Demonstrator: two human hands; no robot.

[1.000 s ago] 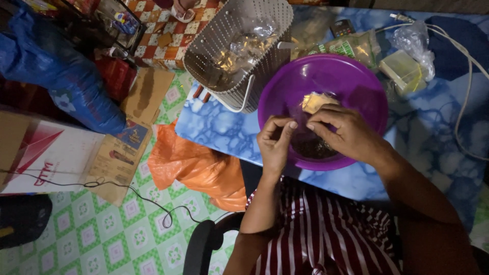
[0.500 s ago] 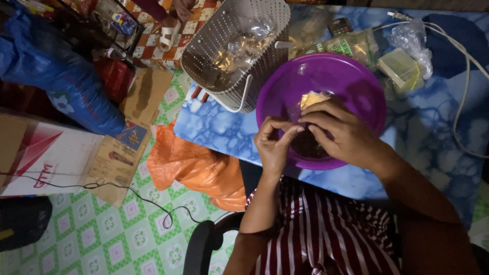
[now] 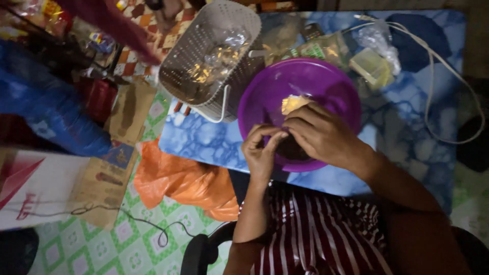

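Both hands meet over the near rim of the purple bowl (image 3: 326, 81) — left hand (image 3: 262, 153) and right hand (image 3: 321, 135) pinch one small dark piece between their touching fingertips — pale chunk (image 3: 293, 103) lies just beyond.

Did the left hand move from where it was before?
Yes. The left hand shifted a little toward the right hand, over the purple bowl's near rim.

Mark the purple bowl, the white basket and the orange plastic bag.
purple bowl (image 3: 316, 76): head view, on the bare inner wall at the far side.
white basket (image 3: 191, 66): head view, on the perforated side wall.
orange plastic bag (image 3: 178, 181): head view, on the crumpled middle, on the floor by the table.
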